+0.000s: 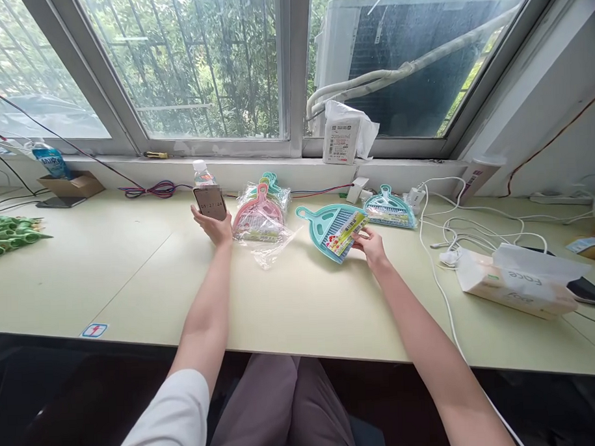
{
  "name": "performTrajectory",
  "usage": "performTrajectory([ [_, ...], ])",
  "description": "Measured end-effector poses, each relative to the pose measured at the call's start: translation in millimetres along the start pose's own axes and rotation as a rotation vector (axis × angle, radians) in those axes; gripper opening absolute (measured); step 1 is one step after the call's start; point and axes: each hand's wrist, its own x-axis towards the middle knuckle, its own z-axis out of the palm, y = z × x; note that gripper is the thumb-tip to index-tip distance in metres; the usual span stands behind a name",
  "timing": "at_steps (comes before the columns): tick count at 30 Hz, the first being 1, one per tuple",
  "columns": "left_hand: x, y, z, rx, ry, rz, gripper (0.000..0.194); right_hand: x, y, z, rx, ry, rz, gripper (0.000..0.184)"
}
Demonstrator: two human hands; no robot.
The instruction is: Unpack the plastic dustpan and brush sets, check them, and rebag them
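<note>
A mint-green, fan-shaped plastic dustpan [321, 225] with a looped handle and a yellow-green printed card label [345, 234] across its striped face sits above the middle of a pale yellow-green worktop [291, 308], against my right hand [368, 244]. Its long axis slants from the handle at far left to the broad edge at near right, so the handle points away from my right hand, toward my left side. From that hand, the bulk of the pan lies to the left; whether its underside touches the worktop, I cannot tell. My right hand, much the nearer of the two, is nearly closed, thumb and fingers pinching the pan's right edge beside the label.

My left hand [216, 228], well apart from the pan, is wrapped around a dark, upright smartphone [209, 204] with digits on its screen. Between that hand and the pan, a pink plastic dustpan [259, 211] lies in crinkled clear wrapping, its handle pointing toward the window, green handles showing behind it. Beyond my right hand, a smaller-looking teal dustpan set [389, 210] lies near the wall. A clear plastic bottle [204, 174] with a white cap stands behind the phone; white cables [466, 220] and a pale tissue pack [519, 283] lie farther right.
</note>
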Motion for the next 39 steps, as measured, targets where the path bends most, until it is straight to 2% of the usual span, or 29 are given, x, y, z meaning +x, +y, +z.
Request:
performTrajectory([
  [2, 1.7, -3.7, 3.4, 0.012, 0.093, 0.005, 0.094, -1.4, -0.3, 1.5, 0.001, 0.002, 0.003, 0.039],
  [4, 2.6, -9.0, 5.7, 0.030, 0.134, 0.017, 0.093, -1.6, 1.3, 1.9, -0.002, -0.002, 0.002, 0.038],
  [9, 2.2, -18.5, 6.4, 0.113, 0.098, 0.023, 0.096, 2.3, 9.0, -1.2, -0.024, -0.026, -0.009, 0.036],
  [15, 0.6, -18.6, 6.6, 0.185, 0.077, -0.014, 0.097, 6.5, 11.7, -4.1, -0.027, -0.017, 0.004, 0.039],
  [18, 1.1, -15.3, -0.3, 0.202, 0.071, -0.010, 0.095, 10.1, 14.4, -6.9, -0.017, -0.017, 0.000, 0.040],
  [21, -1.7, 6.2, -13.5, 0.163, 0.092, 0.025, 0.084, 15.5, 19.5, -11.4, -0.001, -0.008, -0.021, 0.044],
  [24, -24.3, 55.4, -26.0, 0.058, 0.118, 0.088, 0.064, 18.7, 23.1, -14.1, 0.016, 0.010, -0.039, 0.046],
  [25, -38.9, 75.2, -28.9, -0.009, 0.056, 0.117, 0.054, 18.5, 23.3, -13.9, 0.028, 0.013, -0.041, 0.046],
  [27, -77.3, 112.3, -31.5, -0.175, -0.228, 0.173, 0.036, 16.2, 22.2, -11.3, 0.061, 0.022, -0.048, 0.045],
  [29, -119.7, 137.9, -29.4, -0.317, -0.545, 0.188, 0.031, 11.9, 19.5, -5.8, 0.092, 0.035, -0.056, 0.043],
  [30, -138.4, 144.9, -26.4, -0.375, -0.652, 0.174, 0.032, 9.1, 17.6, -2.0, 0.102, 0.040, -0.062, 0.042],
  [32, -164.1, 148.0, -17.7, -0.470, -0.760, 0.125, 0.035, 2.4, 13.0, 7.3, 0.112, 0.038, -0.083, 0.041],
  [35, -169.9, 137.8, -2.5, -0.551, -0.909, 0.000, 0.043, -10.9, 5.9, 23.9, 0.134, 0.010, -0.110, 0.039],
  [37, -160.8, 131.6, 6.0, -0.600, -0.920, -0.175, 0.043, -20.1, 2.7, 33.4, 0.150, 0.025, -0.100, 0.036],
  [39, -152.8, 129.9, 13.9, -0.629, -0.861, -0.340, 0.041, -27.0, 1.2, 39.0, 0.172, 0.061, -0.071, 0.033],
])
